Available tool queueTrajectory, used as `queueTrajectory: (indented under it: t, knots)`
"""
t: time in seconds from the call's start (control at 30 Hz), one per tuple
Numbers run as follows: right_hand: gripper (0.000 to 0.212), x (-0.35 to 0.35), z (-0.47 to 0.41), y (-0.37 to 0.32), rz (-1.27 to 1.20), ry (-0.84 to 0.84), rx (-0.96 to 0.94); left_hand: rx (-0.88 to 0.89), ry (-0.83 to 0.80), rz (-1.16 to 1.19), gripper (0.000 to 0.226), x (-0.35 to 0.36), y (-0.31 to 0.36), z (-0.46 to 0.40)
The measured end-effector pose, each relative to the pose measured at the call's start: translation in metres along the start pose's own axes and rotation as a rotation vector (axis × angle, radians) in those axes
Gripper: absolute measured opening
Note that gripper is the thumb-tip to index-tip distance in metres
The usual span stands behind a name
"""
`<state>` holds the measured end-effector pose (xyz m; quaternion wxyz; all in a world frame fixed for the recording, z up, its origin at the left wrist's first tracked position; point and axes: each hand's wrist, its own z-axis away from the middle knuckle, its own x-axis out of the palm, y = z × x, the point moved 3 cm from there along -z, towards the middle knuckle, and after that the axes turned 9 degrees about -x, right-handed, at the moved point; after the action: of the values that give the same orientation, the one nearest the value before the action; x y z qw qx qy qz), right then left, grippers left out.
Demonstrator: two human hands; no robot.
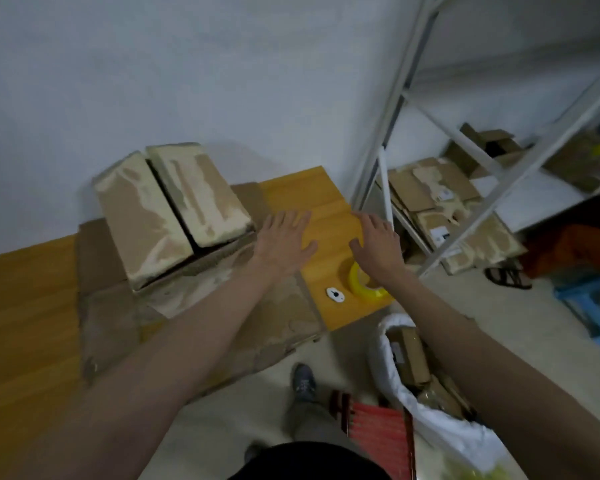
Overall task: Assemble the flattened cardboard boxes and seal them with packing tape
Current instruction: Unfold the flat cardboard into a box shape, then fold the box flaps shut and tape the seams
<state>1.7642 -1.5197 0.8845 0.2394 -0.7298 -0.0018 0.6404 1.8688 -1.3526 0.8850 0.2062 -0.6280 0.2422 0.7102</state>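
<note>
two hands over desk point(21, 306) | left hand point(284, 240) flat, fingers spread, just beside assembled box point(170, 216) | right hand point(378, 240) spread, holding nothing, above yellow tape roll point(361, 284) | box with top flaps unsealed, on flattened cardboard point(111, 306) | white cutter point(335, 294) beside tape roll

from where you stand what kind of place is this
Likely a small stockroom or packing room: a metal shelving rack with flattened cardboard, a yellow tape roll on the wooden table, and a white sack of boxes.
</note>
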Motion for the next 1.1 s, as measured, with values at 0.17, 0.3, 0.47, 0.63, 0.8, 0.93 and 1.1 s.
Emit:
queueTrajectory:
  t: [0.17, 0.3, 0.47, 0.63, 0.8, 0.93, 1.1]
  knots:
    - [0.058, 0.03, 0.015, 0.053, 0.01, -0.053, 0.114, 0.034, -0.107, -0.008, 0.068, 0.047, 0.027, -0.014]
    - [0.061, 0.064, 0.007, 0.073, -0.01, -0.126, 0.171, 0.037, -0.17, 0.036, 0.065, 0.073, 0.031, -0.027]
    - [0.054, 0.113, -0.006, 0.093, 0.022, -0.29, 0.226, 0.005, -0.236, 0.057, 0.061, 0.096, 0.028, -0.046]
    - [0.066, 0.154, -0.013, 0.116, 0.134, -0.492, 0.241, -0.027, -0.279, 0.067, 0.058, 0.11, 0.018, -0.066]
    - [0.045, 0.173, -0.021, 0.128, 0.243, -0.527, 0.17, -0.032, -0.275, 0.101, 0.057, 0.118, 0.013, -0.074]
    - [0.037, 0.178, -0.023, 0.133, 0.238, -0.529, 0.154, -0.027, -0.274, 0.124, 0.056, 0.121, 0.013, -0.076]
    - [0.027, 0.157, -0.025, 0.134, 0.147, -0.388, 0.193, -0.022, -0.236, 0.111, 0.056, 0.114, 0.022, -0.079]
